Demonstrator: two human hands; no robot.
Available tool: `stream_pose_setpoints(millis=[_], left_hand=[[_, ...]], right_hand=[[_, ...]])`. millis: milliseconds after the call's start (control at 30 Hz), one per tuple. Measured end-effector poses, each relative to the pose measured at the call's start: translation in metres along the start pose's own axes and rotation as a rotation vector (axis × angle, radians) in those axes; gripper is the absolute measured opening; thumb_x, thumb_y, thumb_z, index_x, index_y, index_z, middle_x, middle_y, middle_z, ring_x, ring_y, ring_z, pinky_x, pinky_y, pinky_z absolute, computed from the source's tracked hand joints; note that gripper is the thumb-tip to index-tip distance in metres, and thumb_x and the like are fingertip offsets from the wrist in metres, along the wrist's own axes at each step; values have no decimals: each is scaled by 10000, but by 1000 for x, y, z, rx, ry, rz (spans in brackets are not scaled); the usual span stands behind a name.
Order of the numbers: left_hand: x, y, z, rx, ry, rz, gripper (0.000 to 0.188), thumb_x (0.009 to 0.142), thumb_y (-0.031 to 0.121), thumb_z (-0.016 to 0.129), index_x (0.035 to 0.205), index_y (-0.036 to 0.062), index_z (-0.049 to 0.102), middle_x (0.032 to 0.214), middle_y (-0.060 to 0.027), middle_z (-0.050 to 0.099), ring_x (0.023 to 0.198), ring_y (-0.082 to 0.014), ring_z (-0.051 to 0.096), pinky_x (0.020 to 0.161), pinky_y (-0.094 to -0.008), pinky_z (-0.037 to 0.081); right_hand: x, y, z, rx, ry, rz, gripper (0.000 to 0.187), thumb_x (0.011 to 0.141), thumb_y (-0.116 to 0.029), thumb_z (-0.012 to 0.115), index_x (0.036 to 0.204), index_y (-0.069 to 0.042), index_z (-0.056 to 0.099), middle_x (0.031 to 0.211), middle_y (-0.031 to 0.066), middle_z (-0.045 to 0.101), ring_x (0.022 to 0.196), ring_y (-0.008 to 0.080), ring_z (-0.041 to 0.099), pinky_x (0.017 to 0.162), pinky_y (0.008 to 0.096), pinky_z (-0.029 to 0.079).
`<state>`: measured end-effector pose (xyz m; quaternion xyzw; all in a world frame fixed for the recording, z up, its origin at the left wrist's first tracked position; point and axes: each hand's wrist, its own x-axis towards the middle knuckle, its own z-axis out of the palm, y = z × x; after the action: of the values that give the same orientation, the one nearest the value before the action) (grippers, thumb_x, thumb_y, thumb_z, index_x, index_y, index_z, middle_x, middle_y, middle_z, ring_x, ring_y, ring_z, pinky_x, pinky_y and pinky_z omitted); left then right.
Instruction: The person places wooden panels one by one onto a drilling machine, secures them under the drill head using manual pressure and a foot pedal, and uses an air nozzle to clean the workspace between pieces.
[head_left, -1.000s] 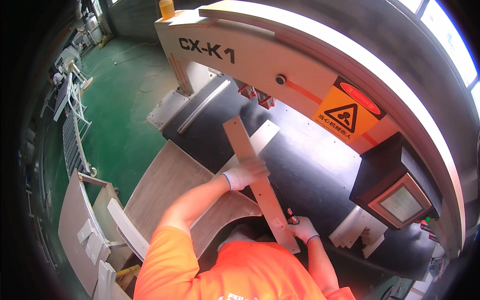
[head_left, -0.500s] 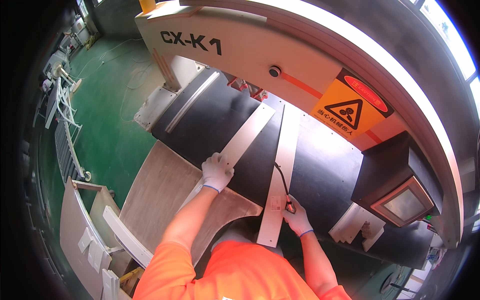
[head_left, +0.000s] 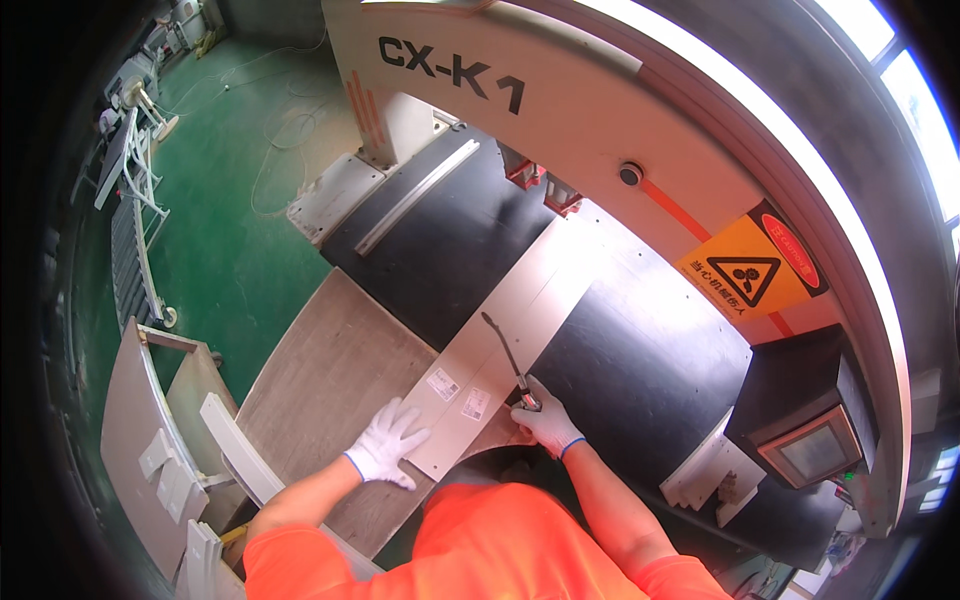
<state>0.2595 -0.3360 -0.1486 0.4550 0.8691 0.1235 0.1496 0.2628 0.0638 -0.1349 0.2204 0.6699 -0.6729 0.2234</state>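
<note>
Two boards (head_left: 525, 310) lie side by side, ahead and right of my left hand's (head_left: 385, 445) spread fingers. I grip a tool (head_left: 525, 393) in my right hand (head_left: 549, 421), its nozzle ahead of the fingers, over the boards.

Downward fisheye view from head

Fingers (head_left: 414, 438): matt knit cloth. Between and beyond them: smooth satin strips (head_left: 530, 300), paper labels (head_left: 442, 384). Farther out: table (head_left: 640, 370), glossy.
</note>
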Motion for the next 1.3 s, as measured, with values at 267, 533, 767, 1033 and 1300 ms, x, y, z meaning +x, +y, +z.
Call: stream_pose_setpoints(millis=[267, 533, 767, 1033, 1300], left_hand=[[9, -49, 29, 82, 366, 117, 831, 736, 688, 854, 1434, 274, 675, 1565, -178, 569, 1418, -607, 486, 1109, -683, 511], [41, -110, 5, 36, 445, 180, 818, 669, 631, 892, 1384, 281, 708, 1580, -136, 544, 1401, -581, 496, 1112, -660, 513], [65, -146, -11, 32, 350, 222, 780, 689, 678, 872, 1347, 284, 732, 1570, -132, 584, 1419, -572, 495, 1099, -656, 510], [63, -160, -20, -4, 362, 219, 755, 683, 680, 873, 1306, 269, 756, 1538, -123, 611, 1424, -556, 495, 1099, -654, 505], [66, -153, -37, -13, 445, 218, 835, 660, 637, 878, 1332, 171, 708, 1468, -142, 626, 1344, -513, 550, 1098, -594, 523]], right_hand=[[31, -55, 37, 13, -75, 31, 760, 915, -36, 757, 1605, -88, 440, 832, 18, 587, 599, 129, 563, 546, 306, 470], [82, -92, 46, -67, -57, 88, 754, 921, -49, 798, 1590, -135, 461, 853, 13, 603, 599, 137, 622, 537, 309, 525], [107, -109, 47, -65, -15, 105, 872, 939, -82, 812, 1694, -144, 380, 892, 37, 638, 616, 150, 667, 574, 324, 578], [117, -113, 54, -100, 20, 96, 713, 955, -87, 793, 1589, -108, 467, 844, 36, 633, 606, 147, 654, 547, 311, 558], [57, -124, 62, -37, 326, -80, 302, 1065, -244, 694, 1205, 11, 615, 849, 72, 689, 646, 156, 659, 607, 315, 569]])
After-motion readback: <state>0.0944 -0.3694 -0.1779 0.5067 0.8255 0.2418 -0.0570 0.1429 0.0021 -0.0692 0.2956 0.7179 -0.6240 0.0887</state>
